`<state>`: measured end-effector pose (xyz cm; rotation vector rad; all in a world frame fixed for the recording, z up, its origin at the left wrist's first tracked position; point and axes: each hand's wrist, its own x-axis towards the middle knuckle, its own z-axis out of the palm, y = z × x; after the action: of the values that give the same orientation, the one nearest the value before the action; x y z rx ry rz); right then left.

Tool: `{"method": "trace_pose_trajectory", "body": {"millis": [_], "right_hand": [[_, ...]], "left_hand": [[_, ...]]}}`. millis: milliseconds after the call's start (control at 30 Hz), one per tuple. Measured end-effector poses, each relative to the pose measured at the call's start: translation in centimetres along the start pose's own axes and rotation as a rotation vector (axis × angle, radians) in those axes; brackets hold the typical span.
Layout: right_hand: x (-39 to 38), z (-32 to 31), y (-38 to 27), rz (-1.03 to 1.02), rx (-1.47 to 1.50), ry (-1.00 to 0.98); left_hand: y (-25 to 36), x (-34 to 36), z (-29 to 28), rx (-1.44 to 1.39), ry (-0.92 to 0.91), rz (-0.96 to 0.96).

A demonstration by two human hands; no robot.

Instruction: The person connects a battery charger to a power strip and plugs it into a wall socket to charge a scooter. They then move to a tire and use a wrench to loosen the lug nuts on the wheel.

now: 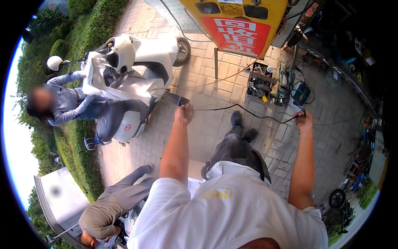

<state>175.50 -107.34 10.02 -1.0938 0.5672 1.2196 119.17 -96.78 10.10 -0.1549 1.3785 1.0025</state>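
Note:
My left hand point(185, 113), closed in a pinch, holds one end of a thin cable, which looks pale near the fingers. From there the black cable point(265, 118) sags across to my right hand point(304, 120). The right fingers are closed round it, with dark loops showing about them. A dark flat rectangular piece point(176, 98) lies just beyond my left hand, against the white scooter point(155, 54); whether the hand touches it I cannot tell. My two arms are stretched forward and apart.
A tool tray point(261, 85) sits on the paving, near a dark corded box point(301, 94). Ahead stands a yellow cabinet point(244, 12) with a red panel. One person point(62, 99) is by the scooter; another point(103, 211) bends at lower left. Clutter lines the right side.

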Motion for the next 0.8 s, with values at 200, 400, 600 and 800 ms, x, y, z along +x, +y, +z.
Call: {"method": "trace_pose_trajectory", "body": {"millis": [200,400,600,800], "right_hand": [[-0.4,-3.3,0.8,-0.045,-0.071,0.001],[1.9,-5.2,10.6,0.187,-0.569,0.087],[-1.5,2.2,24.4,0.262,-1.42,-0.281],[-0.3,16.0,42.3,-0.331,-2.223,-0.733]], "left_hand": [[-1.1,-2.4,-0.4,0.036,0.077,-0.016],[-0.6,-5.0,-6.6,-0.12,0.088,-0.026],[1.6,-6.9,-13.8,-0.156,0.129,0.037],[5.7,-9.2,-19.1,-0.181,0.12,0.045]]}}
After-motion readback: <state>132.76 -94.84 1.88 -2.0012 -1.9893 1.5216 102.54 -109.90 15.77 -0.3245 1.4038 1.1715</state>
